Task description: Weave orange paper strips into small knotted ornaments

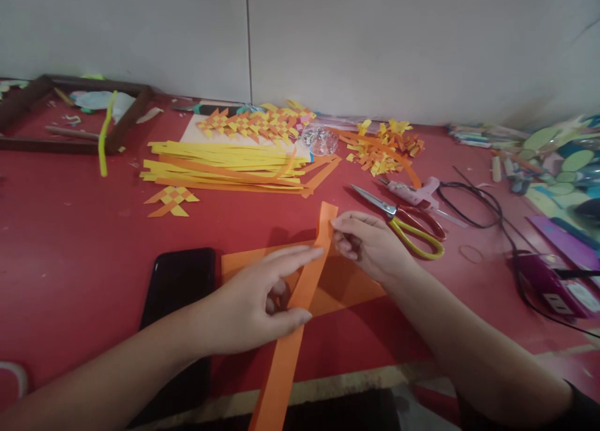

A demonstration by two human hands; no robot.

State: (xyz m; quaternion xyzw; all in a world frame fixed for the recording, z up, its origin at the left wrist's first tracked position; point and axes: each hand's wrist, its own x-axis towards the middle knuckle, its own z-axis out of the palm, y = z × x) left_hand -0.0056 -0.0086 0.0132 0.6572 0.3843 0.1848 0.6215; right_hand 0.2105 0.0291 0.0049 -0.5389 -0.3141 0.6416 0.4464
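A long orange paper strip (307, 281) slants from the lower edge of the view up to its far end, which is folded over. Around its middle, my left hand (255, 300) grips it, with the thumb and forefinger lying across it. My right hand (363, 237) pinches the edge near the folded end between thumb and forefinger. Beneath both hands lies an orange paper sheet (356, 287), partly hidden. A black phone (180, 281) rests under my left forearm. Scissors (403, 222) with one red and one yellow handle lie beyond my right hand.
Yellow and orange strips (225, 165) lie bundled ahead, near a woven paper piece (172, 201) and a longer woven chain (255, 123). To the right are a glue gun (415, 192), a black cable (497, 206) and a purple power strip (557, 284). A dark frame (134, 115) sits far left.
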